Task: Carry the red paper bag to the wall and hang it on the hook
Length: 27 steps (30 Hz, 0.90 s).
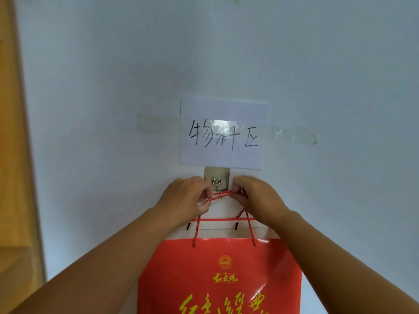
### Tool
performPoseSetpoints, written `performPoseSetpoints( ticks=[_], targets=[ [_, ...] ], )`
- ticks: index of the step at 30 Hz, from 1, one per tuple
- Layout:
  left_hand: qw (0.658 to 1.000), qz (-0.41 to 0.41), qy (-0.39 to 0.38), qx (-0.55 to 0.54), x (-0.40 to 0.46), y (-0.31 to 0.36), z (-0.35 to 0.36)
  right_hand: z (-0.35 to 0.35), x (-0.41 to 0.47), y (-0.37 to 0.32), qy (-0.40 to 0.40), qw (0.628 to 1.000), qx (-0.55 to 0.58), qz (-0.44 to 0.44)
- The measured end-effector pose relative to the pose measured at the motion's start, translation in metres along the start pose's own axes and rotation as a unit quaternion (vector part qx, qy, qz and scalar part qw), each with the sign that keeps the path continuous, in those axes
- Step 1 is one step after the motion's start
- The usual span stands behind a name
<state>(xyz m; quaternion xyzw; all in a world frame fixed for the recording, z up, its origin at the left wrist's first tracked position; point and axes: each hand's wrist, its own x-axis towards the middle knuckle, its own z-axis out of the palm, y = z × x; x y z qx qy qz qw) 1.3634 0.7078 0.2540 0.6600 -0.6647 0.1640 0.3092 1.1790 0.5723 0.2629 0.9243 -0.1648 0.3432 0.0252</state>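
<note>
Red cord handles (216,196) are pinched taut between the left hand (190,196) and the right hand (254,194), each gripping one end of the short span. Between the hands, the metal hook (217,184) on its wall plate crosses the cords; whether they already sit in its bend is hard to tell. Below the hands, the red paper bag (221,277) hangs flat against the wall (113,87). This looks like the hanging step itself. Next, both hands should ease the cords down into the hook, then let go gently.
</note>
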Motion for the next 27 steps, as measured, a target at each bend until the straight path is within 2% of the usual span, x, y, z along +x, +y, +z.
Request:
performPoseSetpoints(
  ticks=[6, 13, 17, 21, 27],
  targets=[
    [0.999, -0.017, 0.001, 0.035, -0.015, 0.003, 0.023, 0.033, -0.015, 0.0, -0.019, 0.999, -0.004, -0.028],
    [0.995, -0.074, 0.057, 0.016, -0.036, 0.01, 0.04, 0.056, -0.027, -0.001, 0.027, 0.997, 0.066, -0.039],
    [0.994, -0.079, 0.052, 0.052, -0.054, 0.013, 0.048, 0.065, -0.035, 0.004, 0.052, 0.993, 0.1, -0.04],
    [0.992, -0.105, 0.048, 0.057, -0.077, 0.021, 0.052, 0.071, -0.045, 0.004, 0.055, 0.99, 0.132, 0.005],
    [0.984, -0.125, 0.046, 0.121, -0.108, 0.04, 0.042, 0.054, -0.07, -0.014, 0.083, 0.991, 0.092, 0.043]
  ],
)
